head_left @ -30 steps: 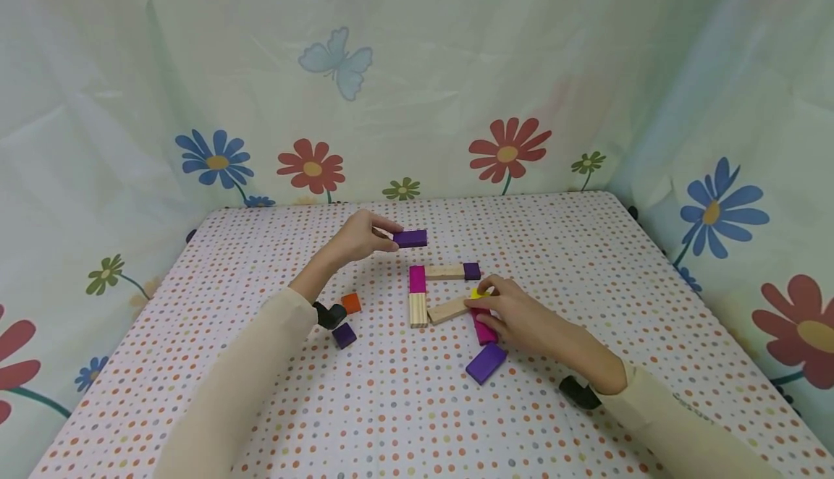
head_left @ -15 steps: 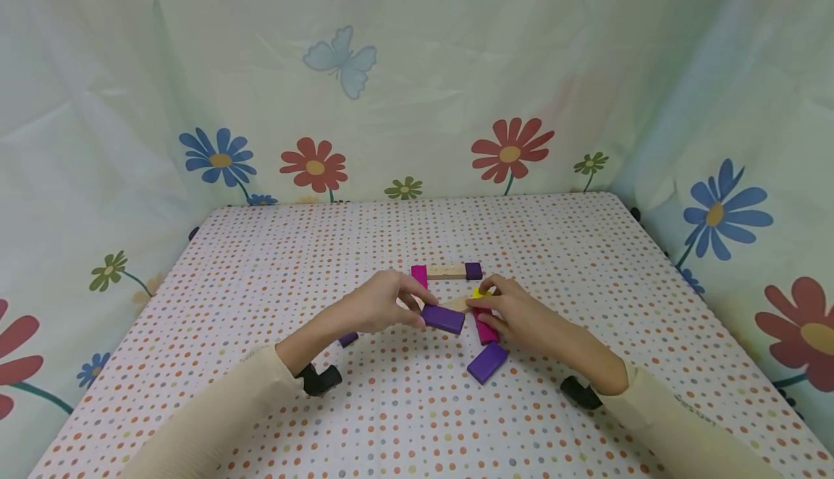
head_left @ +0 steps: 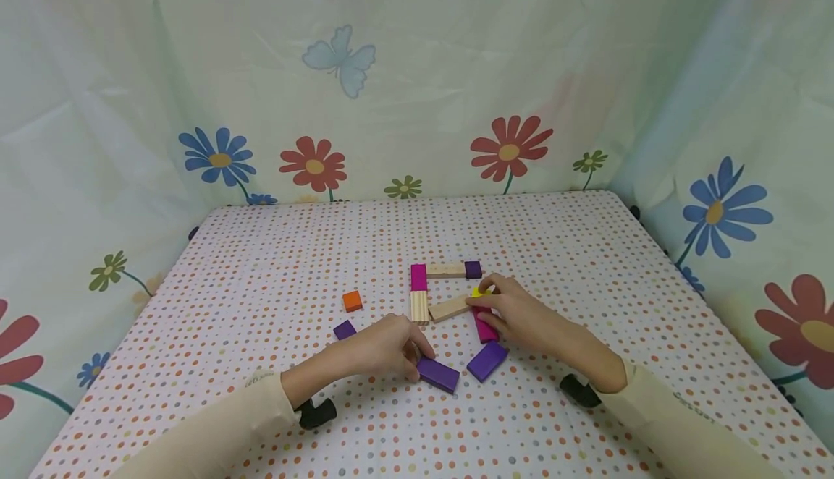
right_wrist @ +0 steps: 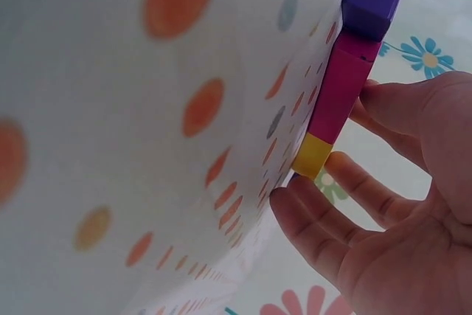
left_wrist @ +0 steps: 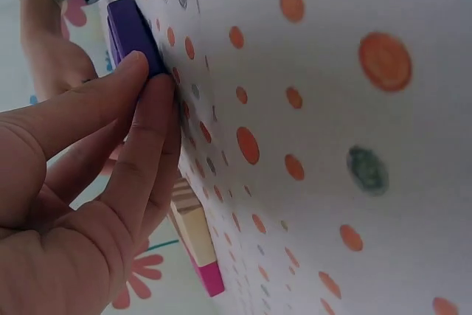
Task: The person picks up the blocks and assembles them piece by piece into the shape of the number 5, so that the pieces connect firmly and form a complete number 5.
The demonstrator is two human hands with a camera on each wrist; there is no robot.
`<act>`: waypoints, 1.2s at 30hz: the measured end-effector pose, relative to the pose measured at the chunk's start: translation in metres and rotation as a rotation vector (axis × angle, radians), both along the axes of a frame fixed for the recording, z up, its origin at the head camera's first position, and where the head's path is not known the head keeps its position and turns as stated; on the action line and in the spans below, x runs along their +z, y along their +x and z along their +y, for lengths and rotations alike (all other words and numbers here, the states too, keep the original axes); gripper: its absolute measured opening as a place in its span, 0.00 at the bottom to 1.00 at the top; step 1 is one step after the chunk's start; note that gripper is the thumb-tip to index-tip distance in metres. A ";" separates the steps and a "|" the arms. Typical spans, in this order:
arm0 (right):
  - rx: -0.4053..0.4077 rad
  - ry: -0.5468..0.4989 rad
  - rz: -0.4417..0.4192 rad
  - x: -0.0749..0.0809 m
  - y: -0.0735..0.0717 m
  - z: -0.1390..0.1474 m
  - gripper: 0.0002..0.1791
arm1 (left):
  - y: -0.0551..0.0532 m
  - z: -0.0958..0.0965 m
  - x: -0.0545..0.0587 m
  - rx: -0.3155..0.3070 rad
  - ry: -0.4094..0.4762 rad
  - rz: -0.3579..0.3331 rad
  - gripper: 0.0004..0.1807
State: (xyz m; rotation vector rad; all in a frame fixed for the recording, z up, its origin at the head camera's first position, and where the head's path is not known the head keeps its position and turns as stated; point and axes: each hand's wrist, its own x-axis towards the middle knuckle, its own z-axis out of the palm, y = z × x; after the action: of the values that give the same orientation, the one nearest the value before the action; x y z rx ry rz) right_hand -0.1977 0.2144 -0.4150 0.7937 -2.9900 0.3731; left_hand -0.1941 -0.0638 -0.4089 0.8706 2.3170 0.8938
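Near the front of the table, my left hand pinches the end of a long purple block between thumb and fingertips. The left wrist view shows this block lying low along the tablecloth. My right hand rests its fingertips at a small yellow block and against the side of a magenta block. Just in front of that magenta piece lies a second purple block, angled. A slanted plain wooden block runs leftward from the yellow one.
Left of centre, a magenta block joins a plain wooden block. Behind, another wooden block ends at a dark purple cube. An orange cube and a purple one lie apart. Dotted cloth covers the table.
My left hand has brought the long purple block from the back of the table toward the front, beside the other purple block. My right hand has stayed in place.
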 end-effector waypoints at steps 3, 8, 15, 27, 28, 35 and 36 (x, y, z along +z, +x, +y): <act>0.002 0.001 0.008 0.000 0.000 0.000 0.17 | 0.002 0.000 0.000 0.008 0.005 0.006 0.15; 0.002 0.007 0.015 0.000 -0.001 0.000 0.17 | 0.002 -0.002 -0.001 -0.001 0.032 -0.017 0.19; 0.009 0.008 0.006 -0.002 0.001 -0.001 0.17 | 0.001 -0.006 -0.003 0.036 0.062 -0.077 0.21; 0.026 0.002 0.044 0.001 0.002 0.000 0.16 | 0.004 -0.006 -0.005 0.053 0.052 -0.011 0.12; 0.027 0.002 0.042 0.001 0.002 0.000 0.16 | 0.004 -0.006 -0.005 0.053 0.051 -0.009 0.12; 0.018 0.016 0.042 -0.002 0.001 0.000 0.17 | 0.006 -0.005 -0.007 0.047 0.047 -0.001 0.12; 0.019 0.015 0.043 -0.002 0.000 0.000 0.17 | 0.006 -0.004 -0.008 0.045 0.044 -0.003 0.12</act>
State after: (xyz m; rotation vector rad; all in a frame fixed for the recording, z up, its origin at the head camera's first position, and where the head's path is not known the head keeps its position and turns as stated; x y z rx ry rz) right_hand -0.1973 0.2148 -0.4173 0.8206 -2.9514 0.3300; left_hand -0.1880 -0.0677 -0.4167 0.8374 2.3310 0.9679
